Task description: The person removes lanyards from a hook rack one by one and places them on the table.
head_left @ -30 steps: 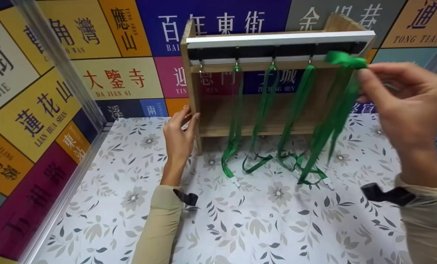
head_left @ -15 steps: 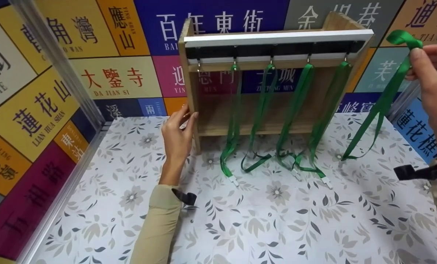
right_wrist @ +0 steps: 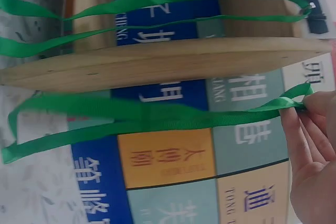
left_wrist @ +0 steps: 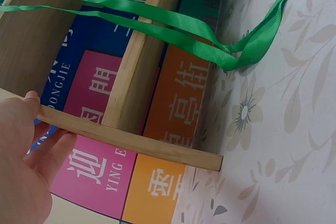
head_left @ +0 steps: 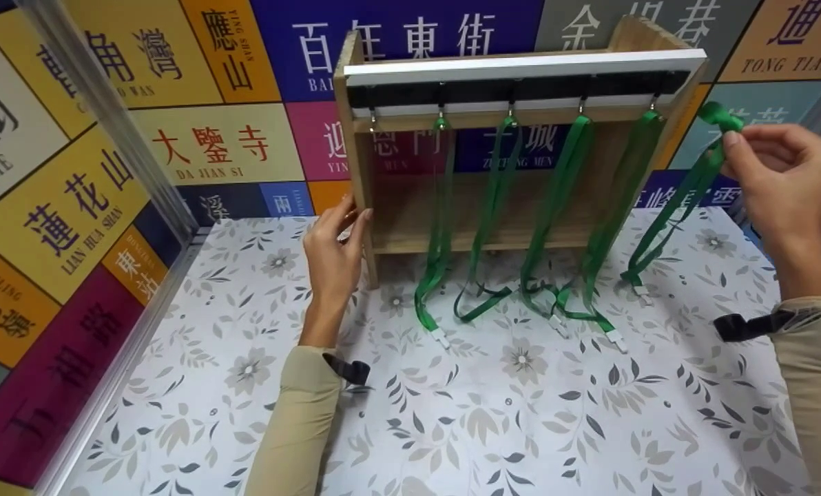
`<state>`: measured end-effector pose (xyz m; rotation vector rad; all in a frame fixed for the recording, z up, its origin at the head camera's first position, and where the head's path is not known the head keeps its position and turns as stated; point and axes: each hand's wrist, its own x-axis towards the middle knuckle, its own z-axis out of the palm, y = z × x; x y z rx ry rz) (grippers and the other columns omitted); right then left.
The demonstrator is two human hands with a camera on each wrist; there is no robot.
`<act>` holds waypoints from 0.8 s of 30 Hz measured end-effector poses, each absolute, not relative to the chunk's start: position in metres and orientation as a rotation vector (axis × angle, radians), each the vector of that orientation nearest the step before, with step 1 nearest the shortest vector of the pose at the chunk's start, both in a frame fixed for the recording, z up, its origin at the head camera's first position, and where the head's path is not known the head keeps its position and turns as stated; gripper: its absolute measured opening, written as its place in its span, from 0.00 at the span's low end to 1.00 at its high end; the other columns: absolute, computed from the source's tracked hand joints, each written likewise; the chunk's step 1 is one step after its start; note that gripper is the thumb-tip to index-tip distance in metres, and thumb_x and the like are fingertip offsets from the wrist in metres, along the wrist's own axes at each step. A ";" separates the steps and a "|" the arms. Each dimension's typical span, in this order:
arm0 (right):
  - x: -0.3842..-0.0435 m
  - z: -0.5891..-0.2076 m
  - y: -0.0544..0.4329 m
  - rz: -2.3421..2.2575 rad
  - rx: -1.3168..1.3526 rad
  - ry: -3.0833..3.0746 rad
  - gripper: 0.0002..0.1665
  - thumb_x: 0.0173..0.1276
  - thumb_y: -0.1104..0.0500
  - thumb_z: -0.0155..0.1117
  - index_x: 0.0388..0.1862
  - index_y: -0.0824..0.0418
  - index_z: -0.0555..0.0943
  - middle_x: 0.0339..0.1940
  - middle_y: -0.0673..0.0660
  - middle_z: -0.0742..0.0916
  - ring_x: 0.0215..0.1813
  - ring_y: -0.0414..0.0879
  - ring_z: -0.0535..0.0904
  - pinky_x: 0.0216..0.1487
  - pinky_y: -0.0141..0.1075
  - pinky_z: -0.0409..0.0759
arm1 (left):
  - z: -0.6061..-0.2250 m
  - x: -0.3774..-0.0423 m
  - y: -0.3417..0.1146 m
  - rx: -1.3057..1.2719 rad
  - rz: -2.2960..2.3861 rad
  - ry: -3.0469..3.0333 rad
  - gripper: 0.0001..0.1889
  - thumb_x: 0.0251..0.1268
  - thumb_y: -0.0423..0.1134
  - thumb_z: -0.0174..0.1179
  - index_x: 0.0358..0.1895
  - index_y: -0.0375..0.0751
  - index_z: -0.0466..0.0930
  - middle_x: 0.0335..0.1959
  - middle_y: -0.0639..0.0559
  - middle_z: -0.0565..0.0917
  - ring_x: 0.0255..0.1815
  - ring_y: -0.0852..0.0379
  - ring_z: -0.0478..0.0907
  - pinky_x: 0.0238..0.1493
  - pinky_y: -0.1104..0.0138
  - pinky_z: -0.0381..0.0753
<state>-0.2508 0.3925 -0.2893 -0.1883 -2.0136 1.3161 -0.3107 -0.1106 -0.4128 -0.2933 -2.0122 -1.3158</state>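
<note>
A wooden rack (head_left: 479, 249) stands upright on the table, with a row of metal hooks under a black-and-white strip (head_left: 521, 88) along its top. Green lanyards (head_left: 555, 200) hang from several hooks; no lanyard is on the leftmost hook (head_left: 373, 124). My left hand (head_left: 335, 255) grips the rack's left side panel (left_wrist: 131, 142), thumb on one side and fingers on the other. To the right of the rack, my right hand (head_left: 786, 179) pinches another green lanyard (right_wrist: 157, 119) near its top. Its loop hangs down, and a white clip (head_left: 642, 295) at its lower end is near the tabletop.
The table has a white floral cover (head_left: 479, 413). White clips (head_left: 617, 340) of the hanging lanyards lie on it before the rack. Colourful walls with printed characters (head_left: 217, 145) rise behind and at the left, close to the rack.
My right hand has carried the lanyard from before the rack's right end out to the right, then lower and slightly back left. The left hand stays on the side panel.
</note>
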 end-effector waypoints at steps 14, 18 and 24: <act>-0.241 -0.357 0.430 0.973 -0.202 -2.525 0.29 0.82 0.44 0.64 0.64 0.67 0.84 0.35 0.24 0.83 0.30 0.18 0.81 0.36 0.12 0.79 | -0.414 -0.313 -0.110 -0.293 -1.313 -2.013 0.24 0.79 0.47 0.67 0.71 0.40 0.83 0.55 0.42 0.90 0.58 0.50 0.92 0.52 0.61 0.94; -0.240 -0.366 0.441 0.831 -0.276 -2.632 0.30 0.84 0.43 0.60 0.63 0.69 0.84 0.46 0.55 0.94 0.44 0.36 0.90 0.41 0.17 0.76 | -0.413 -0.312 -0.110 -0.297 -1.327 -2.002 0.24 0.78 0.47 0.67 0.71 0.41 0.83 0.55 0.42 0.91 0.58 0.49 0.92 0.51 0.60 0.94; -0.243 -0.382 0.449 0.655 -0.138 -2.718 0.23 0.85 0.51 0.60 0.58 0.71 0.85 0.58 0.79 0.87 0.63 0.75 0.81 0.66 0.48 0.82 | -0.414 -0.311 -0.110 -0.291 -1.335 -2.006 0.24 0.78 0.47 0.67 0.71 0.42 0.83 0.55 0.43 0.91 0.59 0.49 0.92 0.52 0.60 0.94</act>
